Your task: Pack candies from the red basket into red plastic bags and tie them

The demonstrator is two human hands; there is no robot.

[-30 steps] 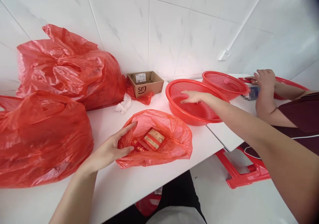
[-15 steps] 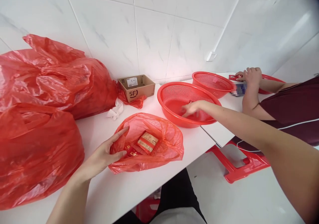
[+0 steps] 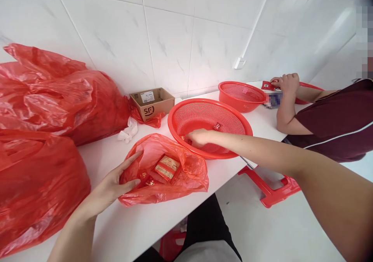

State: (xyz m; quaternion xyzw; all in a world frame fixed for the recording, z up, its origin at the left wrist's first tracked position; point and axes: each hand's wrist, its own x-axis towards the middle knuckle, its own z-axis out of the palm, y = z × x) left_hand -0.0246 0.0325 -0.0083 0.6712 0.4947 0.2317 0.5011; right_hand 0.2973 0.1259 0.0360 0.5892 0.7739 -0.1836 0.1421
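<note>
Left fingers (image 3: 131,161) above table (image 3: 113,231) by tiled wall (image 3: 169,48)

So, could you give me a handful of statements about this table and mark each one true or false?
1. The left hand is at the edge of the open red bag. True.
2. The right hand reaches into the basket nearest the wall socket. False: the right hand is in the larger, nearer basket.
3. The cardboard box is closed. False: its top is open.
4. A red-and-gold packet lies inside the open red bag. True.
5. The crumpled white scrap sits in the cardboard box. False: it lies on the table.
</note>
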